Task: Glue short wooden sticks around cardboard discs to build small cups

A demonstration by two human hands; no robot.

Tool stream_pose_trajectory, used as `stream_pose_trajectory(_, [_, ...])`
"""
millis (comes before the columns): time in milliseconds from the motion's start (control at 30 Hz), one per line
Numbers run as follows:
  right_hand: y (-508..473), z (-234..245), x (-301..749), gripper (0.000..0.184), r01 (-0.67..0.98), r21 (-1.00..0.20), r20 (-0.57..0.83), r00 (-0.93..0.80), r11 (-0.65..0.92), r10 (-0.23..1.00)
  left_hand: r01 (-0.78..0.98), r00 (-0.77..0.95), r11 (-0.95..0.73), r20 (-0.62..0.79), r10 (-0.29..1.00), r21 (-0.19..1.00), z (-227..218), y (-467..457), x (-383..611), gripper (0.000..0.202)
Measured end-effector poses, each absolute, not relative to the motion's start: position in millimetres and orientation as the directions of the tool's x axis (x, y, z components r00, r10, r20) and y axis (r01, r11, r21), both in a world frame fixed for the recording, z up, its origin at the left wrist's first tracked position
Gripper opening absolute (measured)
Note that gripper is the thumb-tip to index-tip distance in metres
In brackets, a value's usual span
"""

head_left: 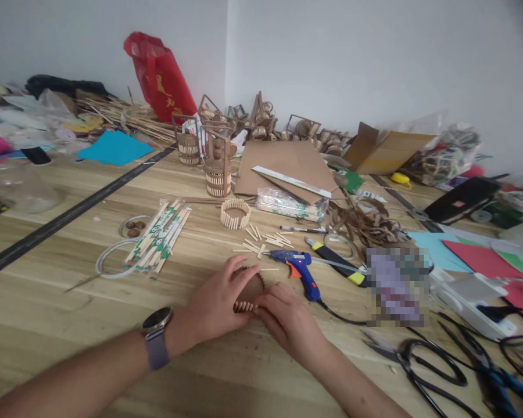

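Note:
A small round brown cardboard cup point(246, 306), edged with short wooden sticks, sits low over the table between my hands. My left hand point(218, 299) is wrapped around its left side, thumb at the near edge and fingers over the far rim. At its right near edge, my right hand point(287, 316) pinches with fingers together; whether a stick is between the fingertips is hidden. Just beyond lies a blue glue gun point(300, 270) with an orange trigger, its nozzle pointing left. Short cut sticks point(279, 239) are scattered near the nozzle. Behind them stands a ring of upright sticks point(235, 215).
Packs of bundled sticks point(159, 238) and tape rolls point(113, 259) lie to the left. A yellow-black utility knife point(340, 264), scissors point(412, 360) and pliers point(475, 348) lie to the right. Finished little wooden buckets point(218, 177) stand behind, near cardboard sheets point(287, 159).

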State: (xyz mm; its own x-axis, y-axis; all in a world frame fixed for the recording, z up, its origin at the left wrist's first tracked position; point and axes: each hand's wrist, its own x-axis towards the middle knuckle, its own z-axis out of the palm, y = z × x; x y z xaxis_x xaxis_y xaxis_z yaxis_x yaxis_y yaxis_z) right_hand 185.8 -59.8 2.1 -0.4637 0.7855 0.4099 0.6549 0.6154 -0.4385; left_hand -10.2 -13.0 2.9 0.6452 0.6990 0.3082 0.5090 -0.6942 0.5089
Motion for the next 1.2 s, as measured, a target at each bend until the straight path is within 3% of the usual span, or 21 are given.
stream_pose_trajectory(367, [-59.5, 1.3, 185.7, 0.015, 0.679, -0.395, 0.422, -0.464, 0.619, 0.778, 0.523, 0.604, -0.694, 0.358, 0.712, 0.496, 3.0, -18.1, -5.7, 0.081])
stream_pose_trajectory(633, [-57.7, 6.1, 191.1, 0.01, 0.685, -0.437, 0.423, -0.416, 0.583, 0.805, 0.551, 0.556, -0.679, 0.394, 0.732, 0.485, 0.0, -20.1, -1.8, 0.078])
stream_pose_trajectory(733, [-51.5, 13.0, 207.2, 0.017, 0.775, -0.438, 0.459, -0.243, 0.455, 0.855, 0.576, 0.532, -0.65, 0.377, 0.758, 0.495, 1.3, -21.6, -2.7, 0.076])
stream_pose_trajectory(833, [-43.1, 13.3, 228.1, 0.026, 0.901, -0.379, 0.454, -0.02, 0.213, 0.891, 0.579, 0.527, -0.635, 0.36, 0.77, 0.511, 1.6, -22.0, -4.3, 0.081])
stream_pose_trajectory(933, [-37.2, 8.8, 243.5, 0.038, 0.942, -0.334, 0.33, 0.107, 0.009, 0.938, 0.568, 0.524, -0.628, 0.355, 0.774, 0.532, -0.4, -21.4, -5.5, 0.089])
stream_pose_trajectory(1033, [-35.8, 8.8, 248.5, 0.048, 0.911, -0.393, 0.159, 0.202, -0.126, 0.966, 0.566, 0.512, -0.621, 0.36, 0.78, 0.542, -2.4, -20.9, -6.0, 0.09])
stream_pose_trajectory(1200, [-37.8, 22.1, 245.4, 0.041, 0.866, -0.435, 0.012, 0.28, -0.247, 0.96, 0.579, 0.488, -0.604, 0.36, 0.795, 0.549, -1.8, -20.6, -6.3, 0.086])
